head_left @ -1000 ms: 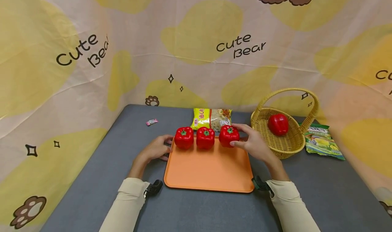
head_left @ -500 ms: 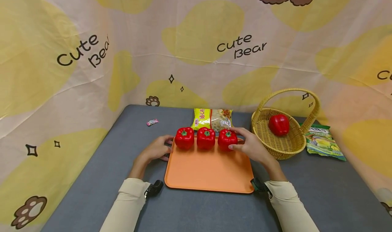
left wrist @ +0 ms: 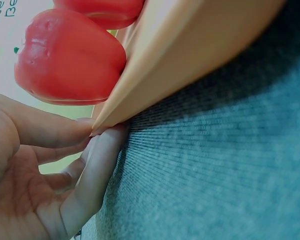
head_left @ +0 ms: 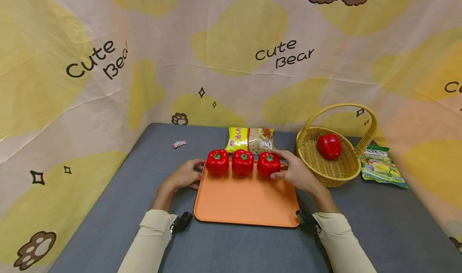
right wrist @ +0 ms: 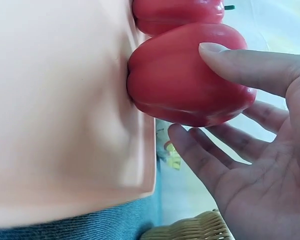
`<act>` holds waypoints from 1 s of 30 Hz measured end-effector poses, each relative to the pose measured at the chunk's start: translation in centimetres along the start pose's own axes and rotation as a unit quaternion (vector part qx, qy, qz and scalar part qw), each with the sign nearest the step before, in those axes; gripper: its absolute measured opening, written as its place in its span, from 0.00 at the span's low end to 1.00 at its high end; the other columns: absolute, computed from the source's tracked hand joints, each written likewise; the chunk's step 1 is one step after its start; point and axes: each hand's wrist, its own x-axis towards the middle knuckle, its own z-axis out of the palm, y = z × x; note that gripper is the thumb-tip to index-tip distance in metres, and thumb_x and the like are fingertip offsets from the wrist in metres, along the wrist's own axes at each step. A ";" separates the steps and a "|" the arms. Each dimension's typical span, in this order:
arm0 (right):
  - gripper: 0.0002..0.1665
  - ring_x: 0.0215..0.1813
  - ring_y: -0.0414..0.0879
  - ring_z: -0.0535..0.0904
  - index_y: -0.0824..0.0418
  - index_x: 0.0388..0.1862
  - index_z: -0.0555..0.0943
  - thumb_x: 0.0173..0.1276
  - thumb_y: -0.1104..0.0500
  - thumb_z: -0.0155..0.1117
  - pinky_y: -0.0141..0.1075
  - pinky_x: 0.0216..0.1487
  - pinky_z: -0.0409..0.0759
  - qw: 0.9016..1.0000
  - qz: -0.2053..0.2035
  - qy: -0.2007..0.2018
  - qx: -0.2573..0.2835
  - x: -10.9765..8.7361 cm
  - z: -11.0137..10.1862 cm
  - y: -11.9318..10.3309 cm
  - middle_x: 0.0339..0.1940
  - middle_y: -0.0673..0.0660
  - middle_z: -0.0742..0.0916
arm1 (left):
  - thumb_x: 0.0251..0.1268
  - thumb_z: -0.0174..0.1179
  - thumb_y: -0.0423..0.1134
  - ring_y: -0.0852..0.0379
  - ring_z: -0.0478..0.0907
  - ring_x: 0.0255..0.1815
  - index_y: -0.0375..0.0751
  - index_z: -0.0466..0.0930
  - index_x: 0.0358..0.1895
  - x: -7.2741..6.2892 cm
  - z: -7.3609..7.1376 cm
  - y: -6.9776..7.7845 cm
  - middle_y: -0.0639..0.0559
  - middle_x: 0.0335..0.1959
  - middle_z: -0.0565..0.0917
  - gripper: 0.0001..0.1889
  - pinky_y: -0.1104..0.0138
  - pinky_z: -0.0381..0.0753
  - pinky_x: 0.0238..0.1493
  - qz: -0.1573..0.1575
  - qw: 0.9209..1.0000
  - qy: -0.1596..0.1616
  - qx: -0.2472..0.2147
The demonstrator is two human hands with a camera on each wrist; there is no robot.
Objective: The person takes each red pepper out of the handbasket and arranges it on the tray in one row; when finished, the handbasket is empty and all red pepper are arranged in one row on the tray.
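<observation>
Three red bell peppers stand in a row along the far edge of an orange tray [head_left: 247, 201]: a left pepper [head_left: 217, 162], a middle pepper [head_left: 242, 162] and a right pepper [head_left: 268, 164], green stems up. My left hand [head_left: 184, 174] pinches the tray's rim at its far left corner; in the left wrist view the thumb lies above the rim and fingers below. My right hand [head_left: 297, 170] holds the right pepper from its right side. In the right wrist view its thumb [right wrist: 245, 67] lies against the pepper, with the other fingers curved round the far side, contact partly hidden.
A yellow wicker basket [head_left: 333, 172] with a tall handle stands to the right, another red pepper [head_left: 329, 146] inside. Behind the tray lies a pasta bag [head_left: 250, 140]. A green packet [head_left: 382, 166] lies right of the basket, a pink wrapped candy [head_left: 179, 144] at back left.
The right pepper has shifted slightly left and nearer to me on the tray, toward the middle pepper, with my right hand. My left hand stays on the rim.
</observation>
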 end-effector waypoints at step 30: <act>0.50 0.68 0.65 0.81 0.59 0.82 0.67 0.63 0.65 0.79 0.53 0.63 0.85 1.000 0.008 -0.010 -0.010 0.2 0.6 0.6 0.78 0.66 0.72 | 0.69 0.55 0.28 0.49 0.84 0.46 0.29 0.68 0.76 0.0 0.0 0.1 0.33 0.64 0.77 0.30 0.58 0.93 0.38 -0.010 1.000 0.011 0.008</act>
